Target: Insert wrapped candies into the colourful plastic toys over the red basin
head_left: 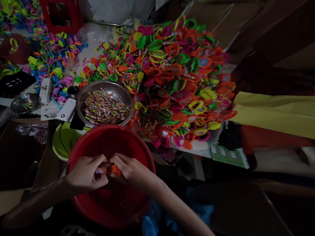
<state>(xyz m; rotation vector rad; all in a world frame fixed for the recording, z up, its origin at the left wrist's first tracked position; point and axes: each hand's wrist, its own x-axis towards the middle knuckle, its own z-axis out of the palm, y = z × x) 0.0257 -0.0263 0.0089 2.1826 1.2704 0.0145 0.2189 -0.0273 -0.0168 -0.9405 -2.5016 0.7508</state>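
Both hands meet over a red plastic basin. My left hand is closed on a small candy roll in a colourful printed wrapper, its end showing between thumb and fingers. Pinched in my right hand is an orange toy watch, mostly hidden by the fingers. The two pieces are close together; whether they are joined I cannot tell. Just beyond the basin, a steel bowl holds many similar wrapped candy rolls.
A large heap of coloured toy watches covers the table behind the basin. More plastic pieces lie at the left, near a red stool. A power strip, a green basin and a cardboard box stand left. Someone's arm shows at right.
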